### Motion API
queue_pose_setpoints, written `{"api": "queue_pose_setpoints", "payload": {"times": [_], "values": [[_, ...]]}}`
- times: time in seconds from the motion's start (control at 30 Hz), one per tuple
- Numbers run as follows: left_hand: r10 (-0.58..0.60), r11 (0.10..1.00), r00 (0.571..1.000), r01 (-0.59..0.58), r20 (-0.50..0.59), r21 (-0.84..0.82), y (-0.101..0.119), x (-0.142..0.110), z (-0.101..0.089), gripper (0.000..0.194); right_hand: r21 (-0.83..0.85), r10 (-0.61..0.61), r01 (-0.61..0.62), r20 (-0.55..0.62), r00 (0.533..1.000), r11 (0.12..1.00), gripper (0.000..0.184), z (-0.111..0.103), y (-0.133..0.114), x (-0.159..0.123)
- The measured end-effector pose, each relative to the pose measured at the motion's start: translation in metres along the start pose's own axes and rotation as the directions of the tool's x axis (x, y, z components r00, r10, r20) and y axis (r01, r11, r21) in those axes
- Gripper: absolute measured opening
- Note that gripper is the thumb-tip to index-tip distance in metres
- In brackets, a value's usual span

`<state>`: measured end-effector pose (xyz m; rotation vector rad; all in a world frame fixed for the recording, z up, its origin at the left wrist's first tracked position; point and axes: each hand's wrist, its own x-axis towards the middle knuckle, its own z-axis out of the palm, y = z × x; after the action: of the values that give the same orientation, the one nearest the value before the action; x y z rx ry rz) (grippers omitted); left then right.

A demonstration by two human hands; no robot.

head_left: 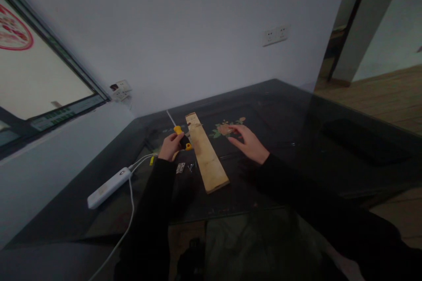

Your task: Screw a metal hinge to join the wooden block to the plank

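Note:
My left hand [170,145] is closed on a screwdriver with a yellow handle [178,130], its metal shaft pointing away toward the wall. Just right of that hand a long wooden board [208,156] lies flat on the dark table, with small dark marks or pieces near its far end. Between hand and board sits a yellow and black tape measure [188,145], partly hidden. Closer to me are a metal hinge [180,167] and several loose screws [190,167]. My right hand [249,142] hovers right of the board, thumb and fingers apart, over a printed flower [225,130].
A white power strip [108,188] with white cables lies on the table's left side. The dark tabletop [263,105] meets the wall behind. Wall sockets [275,35] are above it, and a flat dark object [364,140] lies at the right.

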<state>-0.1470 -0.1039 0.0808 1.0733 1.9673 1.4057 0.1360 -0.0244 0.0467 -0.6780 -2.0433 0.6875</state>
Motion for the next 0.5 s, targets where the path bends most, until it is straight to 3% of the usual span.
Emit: {"api": "queue_pose_setpoints", "payload": {"times": [0.03,0.1,0.23,0.33,0.5], "values": [[-0.051,0.983,0.999,0.051,-0.004,0.178,-0.005,0.012,-0.004,0.042,-0.029,0.055,-0.054,0.013,0.998,0.998,0.038,-0.005,0.014,-0.002],[-0.098,0.947,0.995,0.097,-0.013,0.308,-0.015,0.032,-0.007,0.036,-0.087,0.133,-0.129,0.046,0.990,0.988,0.030,-0.014,0.037,-0.007],[-0.132,0.618,0.991,0.095,-0.016,0.780,-0.029,0.054,0.000,0.038,-0.138,0.169,-0.154,0.105,0.980,0.978,0.025,-0.023,0.055,-0.015],[-0.122,0.438,0.993,0.056,-0.003,0.897,-0.035,0.061,0.007,0.044,-0.160,0.169,-0.147,0.130,0.977,0.976,0.023,-0.025,0.055,-0.016],[-0.080,0.347,0.996,0.066,-0.041,0.936,-0.040,0.068,0.015,0.052,-0.191,0.168,-0.137,0.158,0.973,0.972,0.022,-0.024,0.055,-0.016]]}}
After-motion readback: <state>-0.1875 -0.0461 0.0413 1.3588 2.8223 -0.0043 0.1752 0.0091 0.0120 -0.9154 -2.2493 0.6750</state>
